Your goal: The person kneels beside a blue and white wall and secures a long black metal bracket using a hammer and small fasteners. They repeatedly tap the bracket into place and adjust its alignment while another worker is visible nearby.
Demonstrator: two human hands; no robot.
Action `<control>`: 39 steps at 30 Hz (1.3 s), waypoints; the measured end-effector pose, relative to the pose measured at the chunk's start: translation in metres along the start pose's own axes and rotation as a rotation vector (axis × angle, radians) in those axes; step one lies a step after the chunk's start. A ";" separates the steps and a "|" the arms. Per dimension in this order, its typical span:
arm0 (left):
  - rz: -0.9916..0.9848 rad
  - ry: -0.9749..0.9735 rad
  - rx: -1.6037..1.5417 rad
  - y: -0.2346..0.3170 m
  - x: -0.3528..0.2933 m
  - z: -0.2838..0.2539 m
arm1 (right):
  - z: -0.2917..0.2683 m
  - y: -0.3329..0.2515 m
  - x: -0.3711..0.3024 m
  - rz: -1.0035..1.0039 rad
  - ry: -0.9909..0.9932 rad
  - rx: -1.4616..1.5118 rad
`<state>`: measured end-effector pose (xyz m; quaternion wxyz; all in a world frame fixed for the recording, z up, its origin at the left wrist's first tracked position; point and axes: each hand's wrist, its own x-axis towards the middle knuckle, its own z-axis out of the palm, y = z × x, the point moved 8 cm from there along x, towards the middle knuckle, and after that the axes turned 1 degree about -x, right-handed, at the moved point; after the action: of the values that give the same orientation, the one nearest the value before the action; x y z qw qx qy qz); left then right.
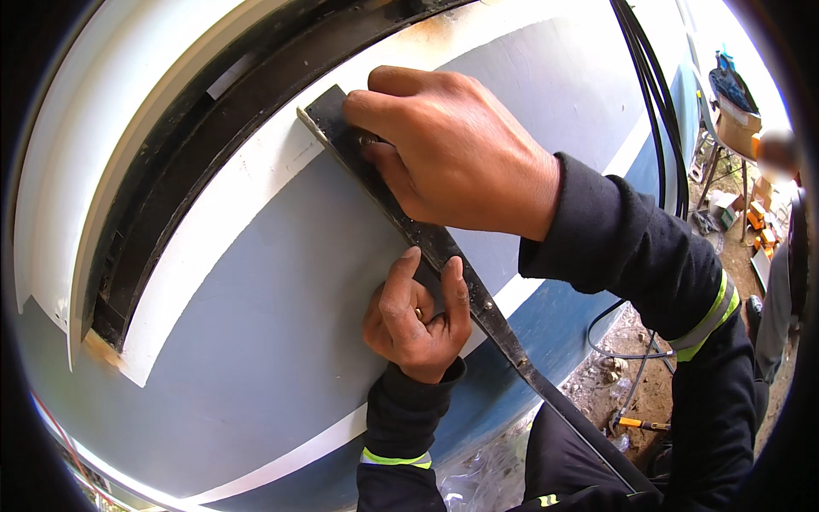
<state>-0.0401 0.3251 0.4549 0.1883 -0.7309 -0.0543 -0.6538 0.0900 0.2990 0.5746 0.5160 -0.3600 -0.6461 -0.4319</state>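
Both hands (467,154) on black bar (486,309), striped panel (290,264) behind

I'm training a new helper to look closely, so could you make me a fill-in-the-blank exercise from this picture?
1. The right hand is on the upper part of a long bar coloured ____.
2. In picture height, the left hand is ____ than the right hand.
3. The orange-handled tool on the ground is a ____.
4. The stripe between grey and blue areas is ____.

Missing words: black; lower; hammer; white.
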 end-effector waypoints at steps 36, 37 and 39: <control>-0.469 -0.492 0.587 -0.002 0.066 0.016 | 0.004 -0.030 -0.160 0.710 -0.329 0.404; -0.474 -0.515 0.597 -0.002 0.069 0.017 | 0.015 -0.032 -0.160 0.670 -0.466 0.363; -0.498 -0.557 0.605 -0.006 0.075 0.018 | 0.019 -0.037 -0.147 0.587 -0.421 0.238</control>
<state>-0.0149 0.3244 0.5276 0.2084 -0.7553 -0.4640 -0.4133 0.0800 0.3004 0.4225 0.5118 -0.5483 -0.6531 -0.1044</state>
